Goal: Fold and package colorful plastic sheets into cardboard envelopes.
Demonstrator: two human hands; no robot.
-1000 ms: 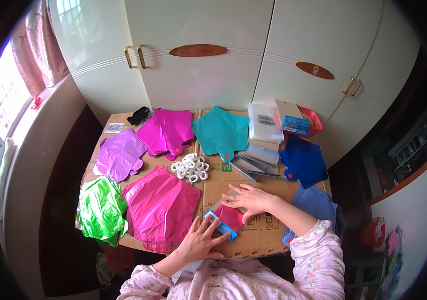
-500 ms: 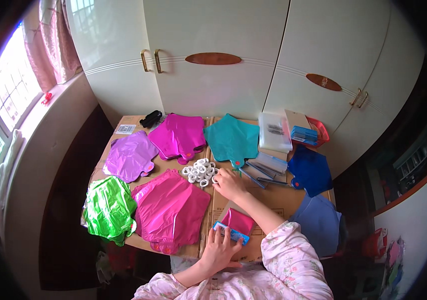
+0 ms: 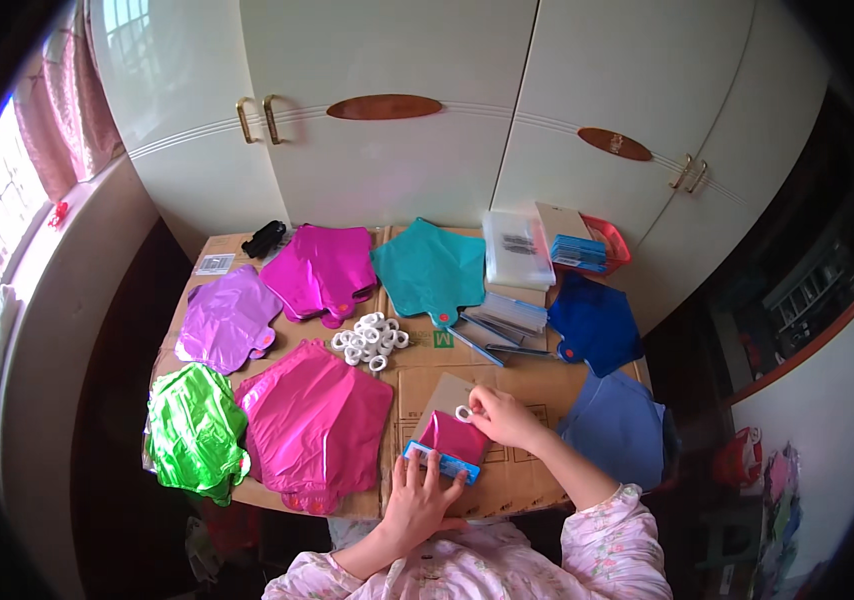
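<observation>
My right hand pinches a small white ring, which looks like a little roll of ribbon or tape. It is held just over the upper edge of a folded pink foil piece. Below that foil lies a blue-and-white strip of card, and a grey-brown card shows behind it. My left hand rests with spread fingers on the blue strip, its fingertips pressing the strip's left part. Farther off, several more white rings sit in a loose pile.
Flat foil balloons surround the work spot: pink, green, lilac, magenta, teal, dark blue and pale blue. Clear sleeves and a red basket stand at back right, before white cabinets.
My right hand has come back from the pile toward me with one white ring, to the folded pink foil. My left hand stays on the blue strip. The whole view has shifted slightly.
</observation>
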